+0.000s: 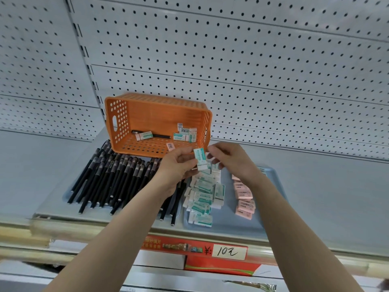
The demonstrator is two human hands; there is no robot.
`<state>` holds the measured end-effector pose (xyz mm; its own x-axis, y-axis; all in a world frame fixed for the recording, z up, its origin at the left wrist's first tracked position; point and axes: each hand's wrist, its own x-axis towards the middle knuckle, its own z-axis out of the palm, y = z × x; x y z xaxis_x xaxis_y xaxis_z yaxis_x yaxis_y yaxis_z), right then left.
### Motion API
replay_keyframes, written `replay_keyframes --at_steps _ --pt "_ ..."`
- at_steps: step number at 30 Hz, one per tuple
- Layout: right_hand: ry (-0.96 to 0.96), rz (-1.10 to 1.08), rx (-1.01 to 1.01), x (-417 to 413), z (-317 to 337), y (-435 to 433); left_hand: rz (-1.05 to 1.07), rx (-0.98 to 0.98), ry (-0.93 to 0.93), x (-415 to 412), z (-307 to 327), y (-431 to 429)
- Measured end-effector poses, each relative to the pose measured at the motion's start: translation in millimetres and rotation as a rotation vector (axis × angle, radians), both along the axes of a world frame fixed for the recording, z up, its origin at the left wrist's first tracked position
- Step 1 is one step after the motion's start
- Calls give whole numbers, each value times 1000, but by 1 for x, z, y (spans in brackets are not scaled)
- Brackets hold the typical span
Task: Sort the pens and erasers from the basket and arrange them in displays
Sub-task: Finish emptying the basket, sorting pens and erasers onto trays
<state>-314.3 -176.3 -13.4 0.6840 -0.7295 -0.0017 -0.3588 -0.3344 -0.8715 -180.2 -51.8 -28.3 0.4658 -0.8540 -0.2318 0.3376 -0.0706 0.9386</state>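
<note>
An orange perforated basket lies tipped toward me at the back of the shelf. Inside it are one black pen, several green-and-white erasers and a pink eraser. My left hand pinches a green-and-white eraser upright just in front of the basket. My right hand hovers beside it with curled fingers near the eraser's top; whether it touches is unclear. Below lie a row of black pens, a pile of green-and-white erasers and a stack of pink erasers on grey trays.
A white pegboard wall backs the grey shelf. The right grey tray holds the eraser piles. A red price label reading 10 hangs on the shelf's front edge, with boxes on the shelf below.
</note>
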Motion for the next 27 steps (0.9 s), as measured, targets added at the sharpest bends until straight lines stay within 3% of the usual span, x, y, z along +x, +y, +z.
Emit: replay_keyframes --at_steps 3,5,8,13,21,27 --pt "-106 73 126 -1 2 1 -27 -26 -87 -4 2 -3" --pt "-82 -48 40 -5 -2 -8 -27 37 -321 0 -1 0" --pt "62 -124 -174 -15 -8 -19 -124 150 -619 6 -10 11" --pt "338 42 -303 -9 -18 -14 -317 238 -814 -1 -21 23" --pt "462 82 -427 -11 -26 -12 -290 237 -907 -4 -21 27" --pt "307 139 -458 13 -18 -2 -276 227 -890 -3 -24 26"
